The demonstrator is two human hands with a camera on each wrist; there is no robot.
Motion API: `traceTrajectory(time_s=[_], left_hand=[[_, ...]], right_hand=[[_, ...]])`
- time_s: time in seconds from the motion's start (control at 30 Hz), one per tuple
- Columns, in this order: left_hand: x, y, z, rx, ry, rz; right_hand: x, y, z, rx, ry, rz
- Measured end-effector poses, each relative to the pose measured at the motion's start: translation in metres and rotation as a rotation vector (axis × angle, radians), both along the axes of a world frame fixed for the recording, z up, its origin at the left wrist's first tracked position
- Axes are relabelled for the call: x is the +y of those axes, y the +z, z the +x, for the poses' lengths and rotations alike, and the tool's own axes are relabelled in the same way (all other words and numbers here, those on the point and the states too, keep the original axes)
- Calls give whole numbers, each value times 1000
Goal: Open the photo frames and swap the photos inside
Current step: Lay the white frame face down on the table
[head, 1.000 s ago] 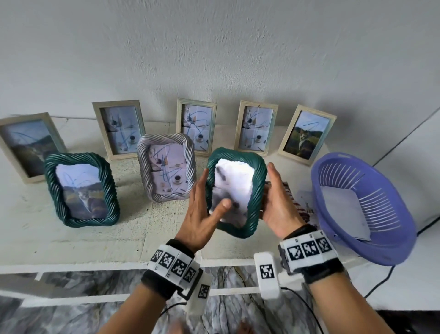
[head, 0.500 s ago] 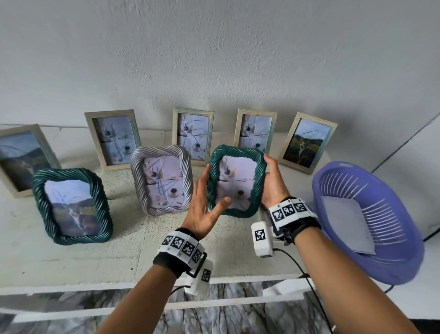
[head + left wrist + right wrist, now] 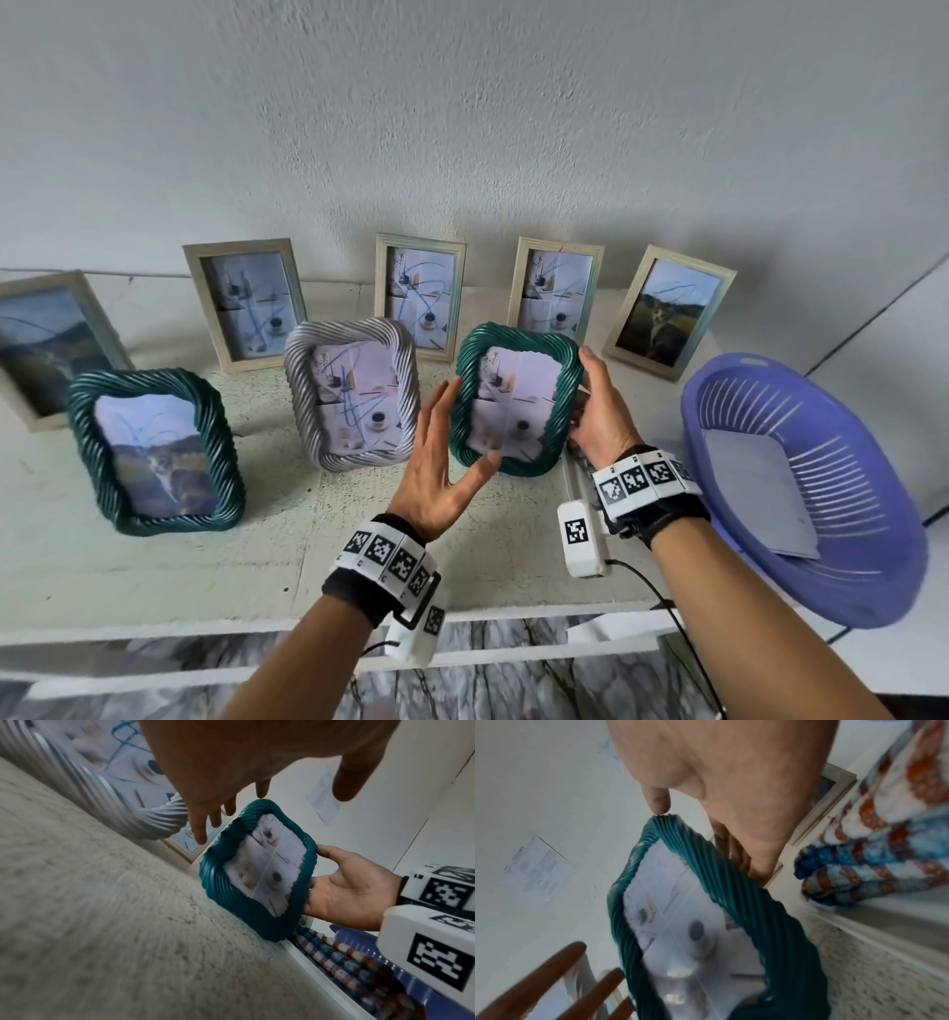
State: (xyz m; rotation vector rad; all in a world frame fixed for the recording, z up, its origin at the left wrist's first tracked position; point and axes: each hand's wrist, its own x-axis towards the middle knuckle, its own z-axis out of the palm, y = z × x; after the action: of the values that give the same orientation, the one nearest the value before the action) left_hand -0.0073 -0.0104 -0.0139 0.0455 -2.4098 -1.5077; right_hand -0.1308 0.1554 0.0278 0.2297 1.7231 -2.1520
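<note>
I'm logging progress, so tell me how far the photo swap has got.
Looks done: the green frame between the hands is closed, upright and showing a coffee-cup photo. In hand: the right hand grips its right edge; the left hand hovers open beside it. Left: letting go. Which of the other frames still need swapping, these pictures cannot tell.

A dark teal rope-twist frame [image 3: 516, 406] is showing a pale lilac print. Left of it, a silver twisted frame [image 3: 352, 393] is gleaming; further left, another teal frame [image 3: 154, 452] is carrying a landscape. Right of it, a purple slotted basket [image 3: 801, 488] is sitting by a red, white and blue patterned cloth [image 3: 359, 963].
</note>
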Motion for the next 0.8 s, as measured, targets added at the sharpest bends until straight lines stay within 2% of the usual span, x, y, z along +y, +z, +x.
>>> traceTrajectory(time_s=[0.1,0.2,0.27,0.3,0.37,0.5,0.6,0.67,0.73,0.8], left_hand=[[-4,-1,15,-10,-12,23],[-18,0,33,55,45,-61],[-32,4,41,138,151,-113],[-41,6,44,176,217,-113],[-56,12,47,238,339,-98],[-75,17,43,223,475,-157],[-78,15,37,89,536,-114],[-78,18,36,-47,600,-31],[-81,18,36,-99,546,24],[-85,18,36,-129,502,87]], right_hand=[[11,1,2,107,-76,77],[24,6,15,407,-244,398],[25,16,37,654,-359,482],[20,21,48,760,-348,490],[3,22,65,873,-185,478],[-44,14,78,930,150,474],[-79,4,79,886,340,544],[-99,-3,76,793,412,630],[-115,-11,72,732,444,703],[-126,-13,71,713,442,696]])
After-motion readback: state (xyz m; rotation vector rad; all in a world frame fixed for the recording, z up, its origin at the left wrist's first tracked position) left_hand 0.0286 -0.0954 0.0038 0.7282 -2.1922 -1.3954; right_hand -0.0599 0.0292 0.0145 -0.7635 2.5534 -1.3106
